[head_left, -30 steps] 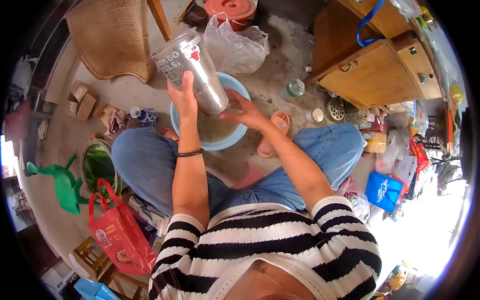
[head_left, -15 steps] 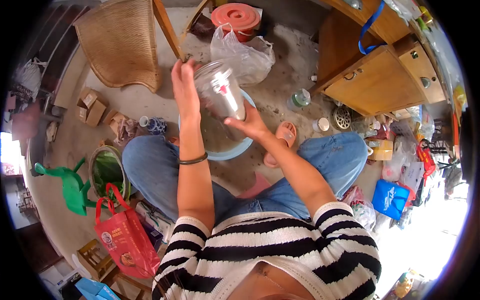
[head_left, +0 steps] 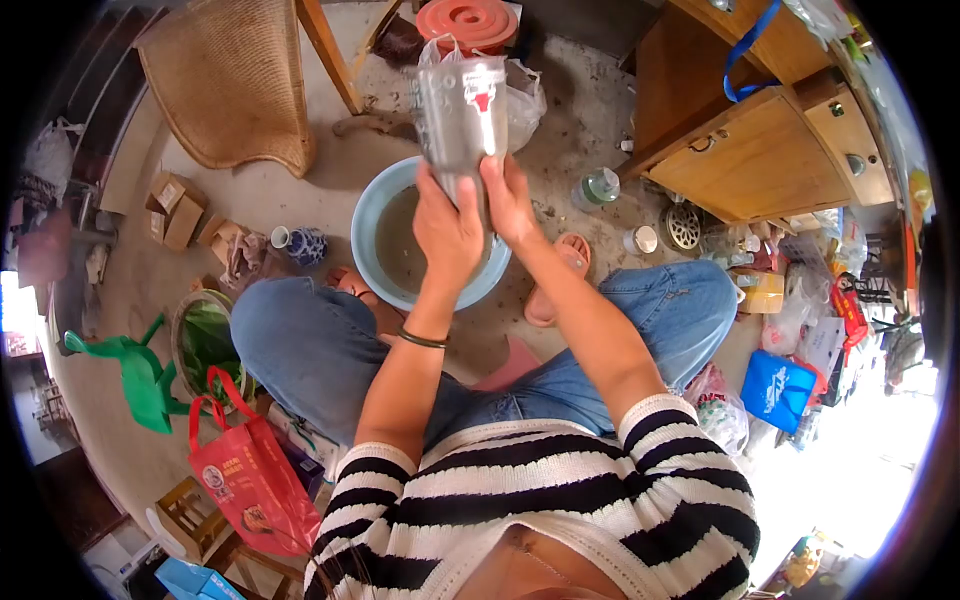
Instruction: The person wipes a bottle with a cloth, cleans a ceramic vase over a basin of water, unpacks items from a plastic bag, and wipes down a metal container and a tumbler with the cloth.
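A clear glass jar (head_left: 463, 110) with a small red mark on its side is held out in front of me, pointing away past the far rim of a light blue basin (head_left: 369, 245). My left hand (head_left: 448, 230) is closed on the near end of the jar. On the other side of that end, my right hand (head_left: 510, 203) grips it too, thumb along the glass. Cloudy greyish water (head_left: 402, 245) lies in the basin below, between my feet. The jar partly covers a white plastic bag (head_left: 525, 105) behind it.
A lidded red bucket (head_left: 468, 24) and a woven chair (head_left: 225, 85) stand beyond the basin. To the right are a plastic bottle (head_left: 598, 188) and a wooden cabinet (head_left: 770, 165). A blue-and-white cup (head_left: 305, 245) and a green stool (head_left: 145, 375) are on the left.
My left hand has shifted from beside the jar's rim to its near end. The jar has swung farther away from me and stands straighter in view, with both hands now together.
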The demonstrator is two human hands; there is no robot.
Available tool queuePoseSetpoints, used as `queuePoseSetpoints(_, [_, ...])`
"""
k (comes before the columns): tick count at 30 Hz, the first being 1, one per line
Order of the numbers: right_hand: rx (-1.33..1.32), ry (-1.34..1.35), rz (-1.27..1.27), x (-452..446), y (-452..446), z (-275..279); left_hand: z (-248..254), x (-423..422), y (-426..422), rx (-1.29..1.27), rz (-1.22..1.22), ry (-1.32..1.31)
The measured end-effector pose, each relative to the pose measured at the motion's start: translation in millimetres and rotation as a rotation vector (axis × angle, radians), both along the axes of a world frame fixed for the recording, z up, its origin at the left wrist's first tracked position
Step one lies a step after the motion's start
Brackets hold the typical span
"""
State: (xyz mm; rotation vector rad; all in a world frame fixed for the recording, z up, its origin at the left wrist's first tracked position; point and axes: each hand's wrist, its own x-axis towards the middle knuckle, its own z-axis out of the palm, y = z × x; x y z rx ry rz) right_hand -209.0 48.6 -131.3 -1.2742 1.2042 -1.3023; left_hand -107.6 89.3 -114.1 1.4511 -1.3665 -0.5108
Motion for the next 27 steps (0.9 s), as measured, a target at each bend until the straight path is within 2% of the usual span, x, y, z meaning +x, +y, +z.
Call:
queuePoseSetpoints(2, [-0.011,-0.009,-0.046,0.3,-5.8,33.4,-12.4,-2.0,4.8,-0.056,-0.095,0.004])
queuePoseSetpoints(4, [-0.011,-0.007,-0.04,-0.4,-18.8,37.7,-16.5,-4.3,8.9,-0.098,-0.139,0.083])
queuePoseSetpoints(7, [0.001,-0.145,-0.065,7.5,-25.2,59.9,-46.0,23.1,1.6,0.162,-0.545,-0.294])
queuePoseSetpoints(9, [0.028,-0.207,-0.082,10.2,-31.6,69.8,-82.6,27.8,-2.7,-0.022,-0.346,-0.448])
queuePoseSetpoints(10, [-0.057,-0.187,-0.05,7.7,-38.1,65.3,-86.4,30.4,-5.2,-0.114,-0.246,-0.522])
queuePoseSetpoints(13, [-0.028,-0.051,0.039,-1.2,-39.6,58.3,-75.3,48.6,-20.2,0.22,-0.218,0.287])
queuePoseSetpoints(15, [0.033,0.017,0.142,-2.8,-37.0,48.4,-53.3,55.4,-30.2,0.165,-0.283,0.885])
queuePoseSetpoints(16, [0.067,0.049,0.189,-3.6,-34.8,41.5,-44.3,57.3,-32.2,0.085,-0.297,0.936])
queuePoseSetpoints(19, [0.07,0.312,0.282,10.0,-31.1,16.0,-19.7,53.0,-32.1,0.127,-0.253,0.81])
queuePoseSetpoints(23, [0.181,0.17,0.158,37.4,-4.7,6.0,-41.2,45.7,-33.7,-0.01,0.017,0.997])
queuePoseSetpoints(25, [0.264,0.124,0.127,39.6,9.2,28.2,-43.7,45.4,-32.8,-0.068,0.052,0.97])
queuePoseSetpoints(27, [0.244,0.056,-0.029,48.9,17.6,24.0,-46.4,43.3,-31.6,-0.112,0.083,0.981])
